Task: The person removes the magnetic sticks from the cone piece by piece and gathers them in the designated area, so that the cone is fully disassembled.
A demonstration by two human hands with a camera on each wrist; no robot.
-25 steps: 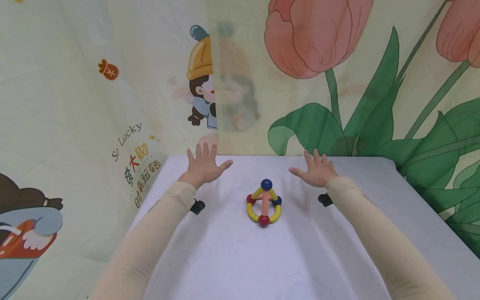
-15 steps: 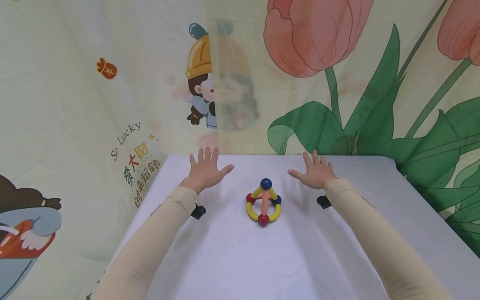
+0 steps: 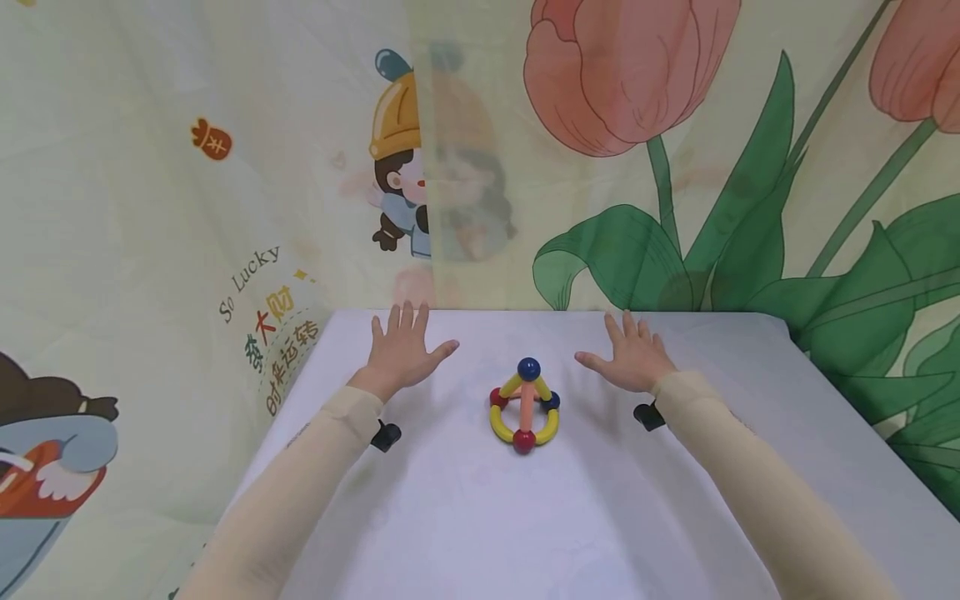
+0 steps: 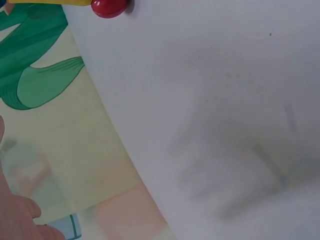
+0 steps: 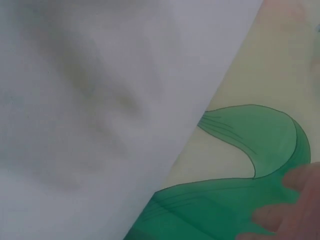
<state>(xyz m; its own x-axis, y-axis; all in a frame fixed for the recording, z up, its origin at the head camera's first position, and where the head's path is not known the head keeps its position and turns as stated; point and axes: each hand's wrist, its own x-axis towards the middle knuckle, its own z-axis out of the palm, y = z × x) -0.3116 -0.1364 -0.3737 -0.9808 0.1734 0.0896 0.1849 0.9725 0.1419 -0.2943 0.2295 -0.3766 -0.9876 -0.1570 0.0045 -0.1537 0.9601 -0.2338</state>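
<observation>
A small structure of toy rods and balls (image 3: 527, 408) stands on the white table in the head view. A blue ball tops it, yellow and pink rods slope down, and curved yellow rods with red and blue balls form its base. My left hand (image 3: 400, 350) is held to its left with fingers spread, touching nothing. On the other side my right hand (image 3: 632, 354) hovers likewise, fingers spread and apart from the toy. A red ball (image 4: 109, 7) shows at the top of the left wrist view. The right wrist view catches only blurred fingertips (image 5: 274, 217).
The white tabletop (image 3: 465, 517) ends at a back edge against a printed curtain (image 3: 480, 283) with tulips and cartoon figures. A small black wrist device (image 3: 386, 435) hangs under the left sleeve, another black device (image 3: 648, 416) under the right.
My right hand has come slightly lower in the head view. My left hand has shifted a little down and left. The toy stays in place.
</observation>
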